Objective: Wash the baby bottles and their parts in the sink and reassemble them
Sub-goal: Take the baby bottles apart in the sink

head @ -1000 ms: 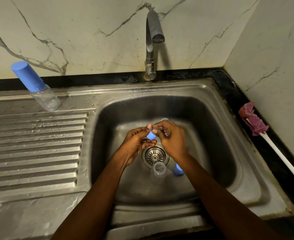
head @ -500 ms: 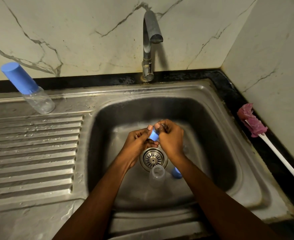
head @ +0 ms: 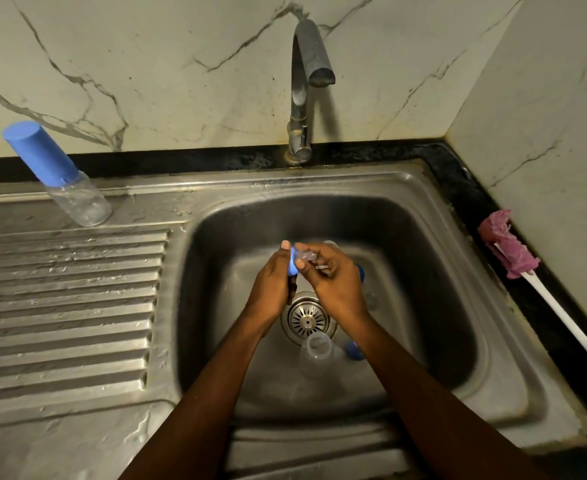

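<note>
At the upper left of the frame a capped bottle (head: pixel 60 174) stands on the back ledge of the ribbed draining board (head: pixel 67 306), its blue cap on and its clear body looking empty. Its lean may only be the wide lens.

Over the middle of the sink (head: pixel 441 271) my left hand (head: pixel 273 285) grips a blue ring (head: pixel 293 263), fingers curled round it and the thumb tip up above it. My palm covers most of the ring, so I cannot tell its full shape. Just right of it a clear teat (head: pixel 307 256) shows as a pale glint. It seems to sit in the ring, though I cannot tell how far.

The tap (head: pixel 305 88) rises at the top centre. Below my hands are the strainer (head: pixel 307 318) and an open bottle (head: pixel 314 355) lying on the sink floor, mouth towards the strainer, its clear body hard to trace against the steel.

My right hand (head: pixel 333 284) pinches the teat with curled fingers. A blue piece (head: pixel 354 351) pokes out from under my right forearm, and another blue edge (head: pixel 360 271) shows behind my knuckles. Both are mostly hidden.

At the right, a brush (head: pixel 506 249) with a pink head lies on the dark worktop (head: pixel 544 306), its white handle cut off by the frame edge.
</note>
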